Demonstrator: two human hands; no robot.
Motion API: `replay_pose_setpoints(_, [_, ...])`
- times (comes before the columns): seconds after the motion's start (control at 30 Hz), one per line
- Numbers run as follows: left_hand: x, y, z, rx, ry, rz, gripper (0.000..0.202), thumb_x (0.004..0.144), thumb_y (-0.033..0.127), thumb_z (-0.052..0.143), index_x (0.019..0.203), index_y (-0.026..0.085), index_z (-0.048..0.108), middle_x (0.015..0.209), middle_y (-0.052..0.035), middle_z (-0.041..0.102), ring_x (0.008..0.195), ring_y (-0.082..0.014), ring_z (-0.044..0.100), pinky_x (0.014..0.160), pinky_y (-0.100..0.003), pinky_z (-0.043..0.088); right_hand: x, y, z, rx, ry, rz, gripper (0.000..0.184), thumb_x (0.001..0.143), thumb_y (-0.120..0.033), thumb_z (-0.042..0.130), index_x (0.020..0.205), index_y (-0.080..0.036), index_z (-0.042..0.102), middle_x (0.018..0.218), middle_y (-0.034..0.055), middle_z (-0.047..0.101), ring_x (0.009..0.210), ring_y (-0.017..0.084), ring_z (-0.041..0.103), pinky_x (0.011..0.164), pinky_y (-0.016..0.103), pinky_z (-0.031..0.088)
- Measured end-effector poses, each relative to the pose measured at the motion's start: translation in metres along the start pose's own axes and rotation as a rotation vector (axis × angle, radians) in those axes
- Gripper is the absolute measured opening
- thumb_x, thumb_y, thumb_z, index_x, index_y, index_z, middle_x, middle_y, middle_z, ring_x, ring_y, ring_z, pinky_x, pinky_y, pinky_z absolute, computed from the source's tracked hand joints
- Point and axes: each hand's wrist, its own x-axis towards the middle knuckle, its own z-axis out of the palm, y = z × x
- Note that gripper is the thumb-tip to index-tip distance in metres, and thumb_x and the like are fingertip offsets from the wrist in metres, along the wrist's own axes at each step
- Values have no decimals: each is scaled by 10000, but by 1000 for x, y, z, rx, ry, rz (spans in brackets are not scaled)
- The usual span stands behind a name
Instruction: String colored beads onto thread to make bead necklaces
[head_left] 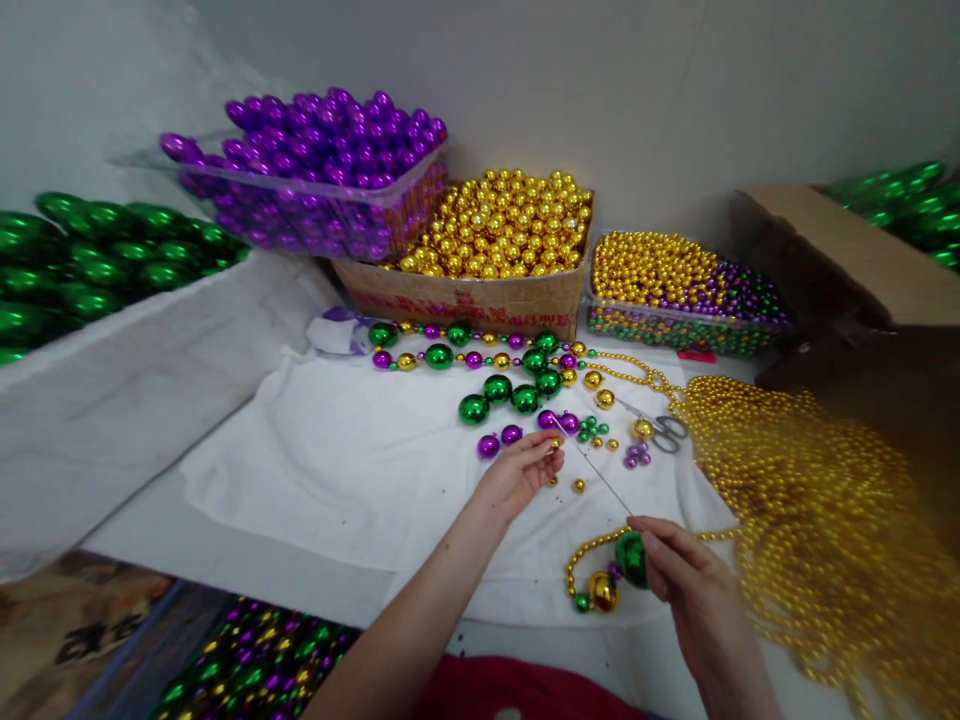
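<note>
My left hand [517,472] is closed in a pinch on a small gold bead at the far end of a thin needle [592,465]. My right hand [686,578] pinches the needle's near end, next to a large green ball [631,558]. That ball sits on a bead strand [596,580] with a gold ball, small beads and a run of gold beads. Loose green, purple and gold balls [517,395] lie on the white cloth [360,470] just beyond my left hand.
Small scissors [664,430] lie on the cloth. A heap of gold bead strands [817,510] fills the right. Boxes of purple balls [322,170], gold balls [499,225] and mixed small beads [675,285] stand at the back. Green balls [97,260] lie at left.
</note>
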Motion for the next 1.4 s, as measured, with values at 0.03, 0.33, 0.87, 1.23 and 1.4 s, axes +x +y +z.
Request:
replay_pose_setpoints(0.03, [-4, 4, -5, -80, 21, -23, 148, 825, 71, 545, 924, 115, 645, 913, -84, 658, 780, -114, 631, 783, -242, 508, 0, 2, 2, -38, 1, -18, 307, 701, -388, 733, 895, -150, 723, 514, -40, 438, 483, 85, 330, 469, 226, 218])
replay_pose_setpoints(0.33, [-20, 13, -20, -373, 134, -59, 130, 825, 25, 548, 892, 84, 641, 871, -97, 694, 733, -126, 667, 716, -227, 554, -5, 3, 6, -389, -14, -190, 207, 760, -378, 652, 857, -212, 730, 783, 24, 590, 735, 171, 529, 582, 248, 405])
replay_pose_setpoints(0.87, [-25, 15, -23, -172, 158, 78, 259, 714, 127, 718, 955, 111, 624, 953, -84, 682, 782, -135, 646, 743, -250, 527, -4, 6, 3, -400, -63, -212, 202, 784, -377, 634, 844, -207, 723, 842, 40, 603, 840, 199, 562, 727, 279, 450])
replay_pose_setpoints(1.23, [-62, 7, 22, -18, -51, 1, 143, 748, 199, 693, 765, 127, 571, 851, -74, 698, 718, -119, 613, 700, -240, 458, 5, 9, 54, -376, -136, -291, 205, 827, -341, 573, 952, -191, 633, 736, 11, 568, 675, 168, 543, 606, 263, 433])
replay_pose_setpoints(1.4, [-77, 18, 22, 179, -73, 134, 75, 718, 152, 699, 725, 139, 625, 1025, -80, 673, 972, -193, 600, 860, -299, 431, 2, -5, 52, -626, -273, -499, 289, 834, -312, 584, 1111, -243, 622, 1109, 76, 581, 1039, 234, 536, 844, 326, 439])
